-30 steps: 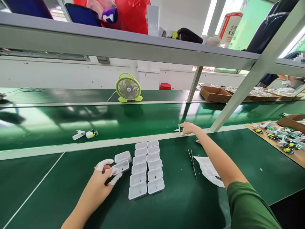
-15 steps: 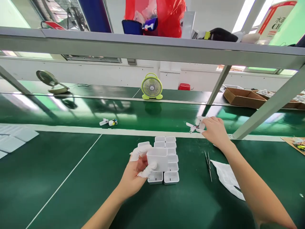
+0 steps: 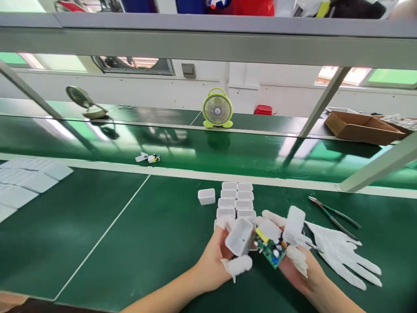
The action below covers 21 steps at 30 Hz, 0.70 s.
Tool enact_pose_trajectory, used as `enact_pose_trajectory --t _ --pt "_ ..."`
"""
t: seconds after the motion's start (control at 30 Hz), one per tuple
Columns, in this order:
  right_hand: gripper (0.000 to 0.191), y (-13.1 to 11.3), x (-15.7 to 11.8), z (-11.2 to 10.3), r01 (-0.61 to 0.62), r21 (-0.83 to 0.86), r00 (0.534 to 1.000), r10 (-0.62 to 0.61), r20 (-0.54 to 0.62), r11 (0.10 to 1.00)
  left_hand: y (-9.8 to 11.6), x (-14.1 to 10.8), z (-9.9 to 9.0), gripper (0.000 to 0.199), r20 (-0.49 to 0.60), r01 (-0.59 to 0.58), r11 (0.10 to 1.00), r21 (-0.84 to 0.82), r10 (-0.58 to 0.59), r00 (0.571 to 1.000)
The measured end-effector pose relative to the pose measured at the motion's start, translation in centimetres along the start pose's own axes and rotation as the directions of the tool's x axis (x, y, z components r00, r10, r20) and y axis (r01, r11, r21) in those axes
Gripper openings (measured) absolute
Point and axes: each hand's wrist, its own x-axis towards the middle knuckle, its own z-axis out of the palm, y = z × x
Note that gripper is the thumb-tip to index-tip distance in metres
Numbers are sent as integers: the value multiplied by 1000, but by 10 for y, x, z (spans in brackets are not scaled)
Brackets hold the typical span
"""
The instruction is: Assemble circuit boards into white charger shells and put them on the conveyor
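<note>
Both hands have come together in front of the double row of white plastic shells. The left hand grips a small white plastic housing, lifted from beside that row; the right hand clasps a green circuit board with a white plug cap, fetched from the conveyor edge. Tweezers and a white glove lie right of the row; bare green mat opens leftward.

There is only one view, from a camera on the person's head. It looks forward and down over the green surface. The two hands, left hand and right hand, are close to the lens, low in the middle. Farther away it sees the conveyor belt, a small fan and the shelf above.
</note>
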Motion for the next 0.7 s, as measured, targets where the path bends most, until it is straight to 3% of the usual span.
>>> enact_pose_trajectory --t 0.1,0.2,0.27,0.37,0.43,0.5,0.57,0.7 --pt "77 0 12 -1 61 51 996 -64 62 997 7 2 -1 50 124 -31 997 72 22 992" --pt "67 1 10 -10 116 80 986 -124 108 990 7 -1 -3 53 104 -78 949 307 48 993" --pt "66 4 2 -18 132 52 989 -135 63 990 5 -5 -6 61 63 -109 858 502 90 994" --pt "64 9 -11 -22 233 -68 972 -235 -23 970 4 -9 -13 69 116 -183 656 732 144 983" --pt "56 12 -15 -19 375 -140 924 -381 -21 917 6 -10 -17 73 219 -276 523 806 169 961" --pt "46 14 -17 -15 499 -180 864 -503 26 848 9 -9 -18 75 306 -350 458 817 171 937" --pt "43 16 -17 -13 562 -203 826 -556 88 802 12 -8 -16 77 342 -376 448 811 157 926" --pt "54 18 -17 -12 602 -264 798 -581 160 754 13 -9 -15 79 337 -349 493 797 116 934"
